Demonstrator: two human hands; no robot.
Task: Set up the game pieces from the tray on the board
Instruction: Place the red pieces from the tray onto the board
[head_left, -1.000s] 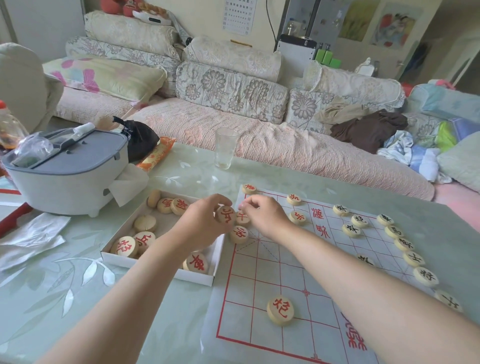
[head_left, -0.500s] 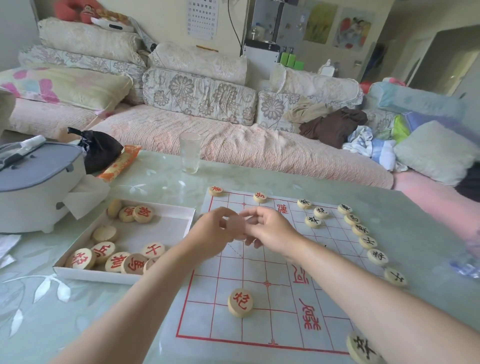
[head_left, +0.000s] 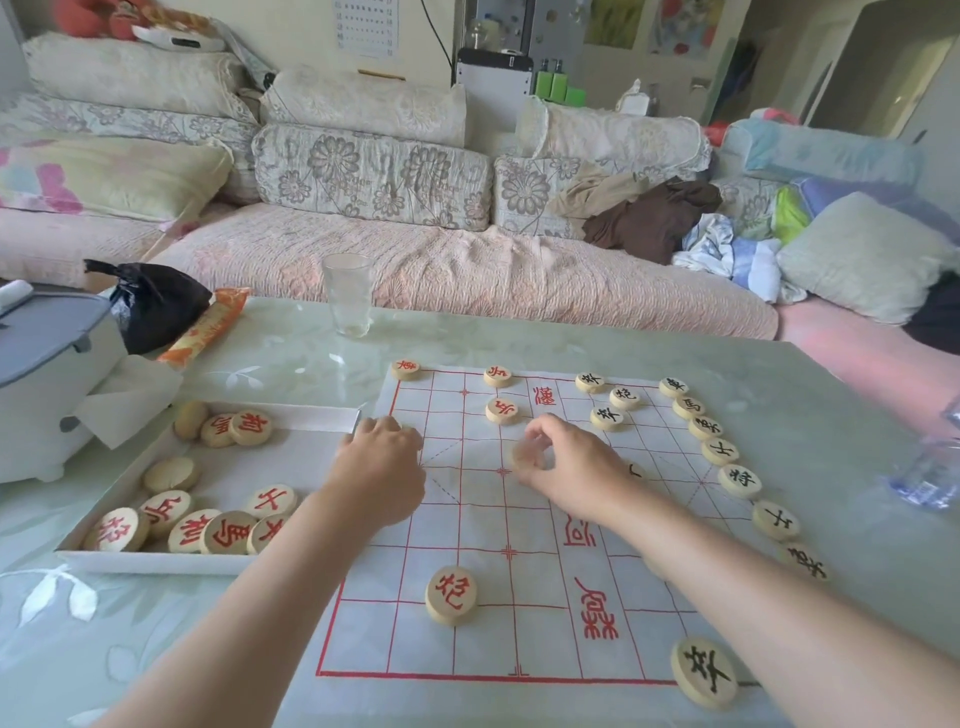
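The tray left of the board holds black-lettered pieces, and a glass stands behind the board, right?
Not quite: in the head view the tray left of the board holds red-lettered pieces; the black-lettered ones line the board's right side. The glass does stand behind the board.

I log a pale green, leaf-patterned table (head_left: 779, 395). Directly on it: paper board (head_left: 483, 525) at centre, white tray (head_left: 156, 563) just left, clear glass (head_left: 348, 293) behind, black bag (head_left: 156, 306), orange packet (head_left: 208, 327), grey-lidded appliance (head_left: 47, 374) (far left, partly cropped).
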